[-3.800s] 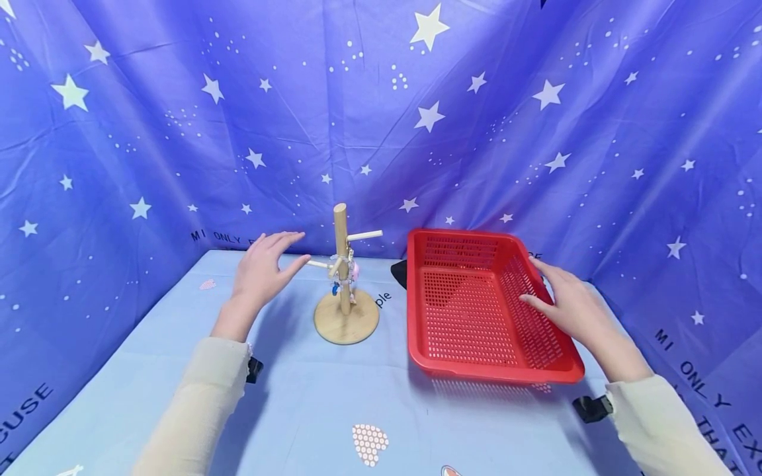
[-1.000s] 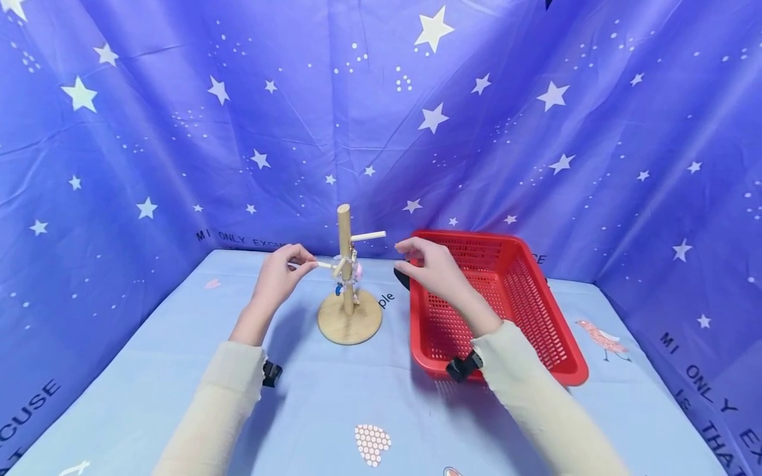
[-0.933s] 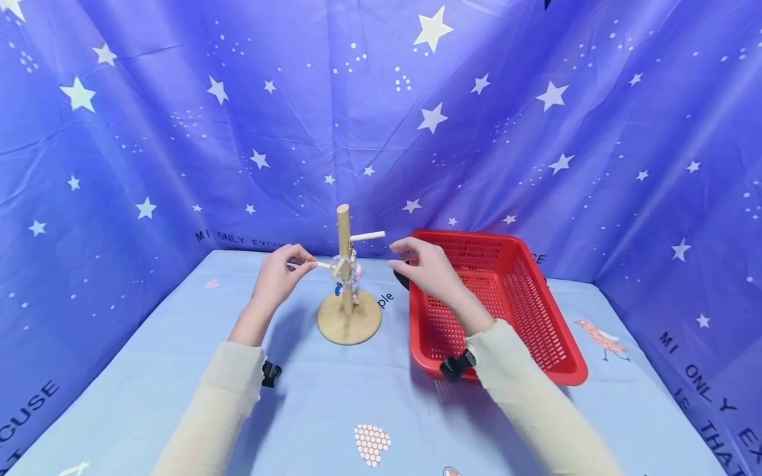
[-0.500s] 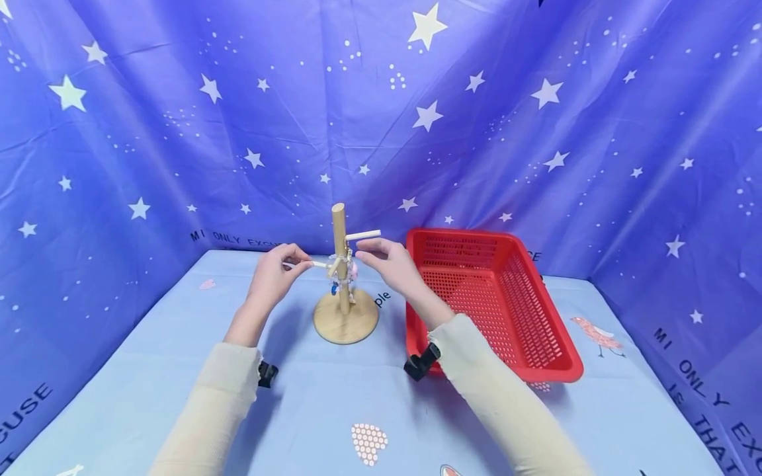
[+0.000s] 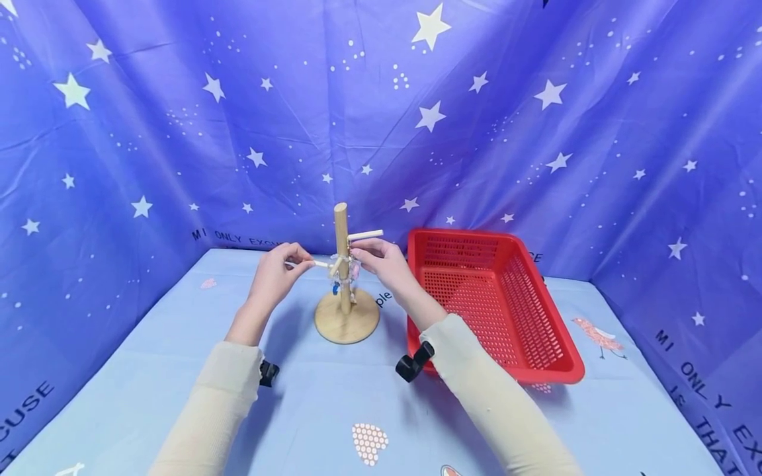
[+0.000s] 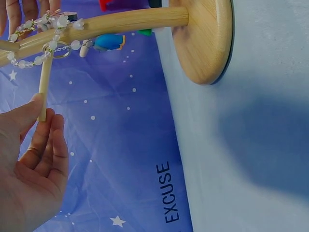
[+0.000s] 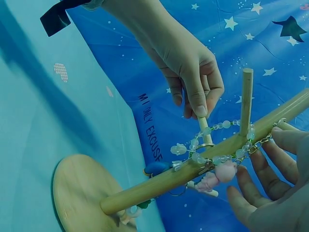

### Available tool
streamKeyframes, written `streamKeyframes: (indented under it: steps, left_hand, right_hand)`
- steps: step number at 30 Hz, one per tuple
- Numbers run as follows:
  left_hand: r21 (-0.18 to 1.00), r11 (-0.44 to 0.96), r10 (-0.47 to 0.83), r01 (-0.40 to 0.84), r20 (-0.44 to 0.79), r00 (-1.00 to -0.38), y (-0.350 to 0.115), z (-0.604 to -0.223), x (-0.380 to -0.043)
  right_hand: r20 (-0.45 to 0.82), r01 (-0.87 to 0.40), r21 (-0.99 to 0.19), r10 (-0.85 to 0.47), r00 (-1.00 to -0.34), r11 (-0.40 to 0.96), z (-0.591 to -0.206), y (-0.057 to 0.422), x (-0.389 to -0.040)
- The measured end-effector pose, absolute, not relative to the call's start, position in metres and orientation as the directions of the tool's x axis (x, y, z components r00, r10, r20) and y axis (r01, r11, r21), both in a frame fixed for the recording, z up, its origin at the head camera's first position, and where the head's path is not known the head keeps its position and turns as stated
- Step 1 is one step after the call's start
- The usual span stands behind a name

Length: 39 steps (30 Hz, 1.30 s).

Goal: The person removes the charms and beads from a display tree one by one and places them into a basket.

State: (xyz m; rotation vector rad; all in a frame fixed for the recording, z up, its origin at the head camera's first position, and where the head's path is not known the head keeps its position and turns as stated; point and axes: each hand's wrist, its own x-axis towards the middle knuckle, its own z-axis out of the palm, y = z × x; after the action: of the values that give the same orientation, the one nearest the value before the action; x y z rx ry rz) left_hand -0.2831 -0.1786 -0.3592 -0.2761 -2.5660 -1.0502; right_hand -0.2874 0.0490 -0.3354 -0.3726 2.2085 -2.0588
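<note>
A wooden peg stand (image 5: pixel 346 317) with a round base carries beaded keychains on its post. My left hand (image 5: pixel 275 274) pinches the tip of the left-side peg (image 6: pixel 44 89) between thumb and finger. Around that peg's inner end hang a clear beaded loop (image 7: pixel 226 124) and a metal ring, with a blue charm (image 6: pixel 108 42) lower down. My right hand (image 5: pixel 389 268) is at the post's right side. In the right wrist view, its spread fingertips reach about a gold chain (image 7: pixel 260 144) near a pink figure charm (image 7: pixel 226 170); a firm grip does not show.
A red perforated basket (image 5: pixel 419 344) stands right of the stand, beneath the right forearm. Another peg (image 5: pixel 366 235) sticks out above the right hand. Star-printed blue cloth (image 5: pixel 381 99) walls the back and sides of the light blue tabletop (image 5: pixel 315 410).
My right hand has left the basket's right rim and come leftward to the stand's keychains. My left hand has closed on the left peg's tip and stays there. The stand keeps its place.
</note>
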Motion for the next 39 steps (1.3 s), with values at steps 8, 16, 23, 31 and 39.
streamKeyframes:
  steps: [8,16,23,31,39]
  left_hand:
    - [0.641,0.704,0.041,0.306,0.394,-0.918,-0.178,-0.359,-0.283]
    - [0.635,0.707,0.048,0.31,0.394,-0.918,-0.179,-0.359,-0.285]
    - [0.635,0.708,0.044,0.31,0.398,-0.916,-0.179,-0.36,-0.284]
    - [0.634,0.712,0.041,0.302,0.392,-0.919,-0.179,-0.362,-0.284]
    - [0.631,0.712,0.043,0.308,0.399,-0.916,-0.18,-0.361,-0.283]
  right_hand:
    - [0.092,-0.106,-0.993,-0.213,-0.973,0.056,-0.335,0.047,-0.289]
    - [0.075,-0.084,-0.995,-0.181,-0.981,0.044,-0.333,0.048,-0.288]
    - [0.102,-0.104,-0.995,-0.181,-0.978,0.005,-0.33,0.054,-0.284]
    - [0.137,-0.125,-0.988,-0.147,-0.98,-0.085,-0.326,0.062,-0.283]
    - [0.183,-0.168,-0.979,-0.126,-0.975,-0.119,-0.325,0.072,-0.282]
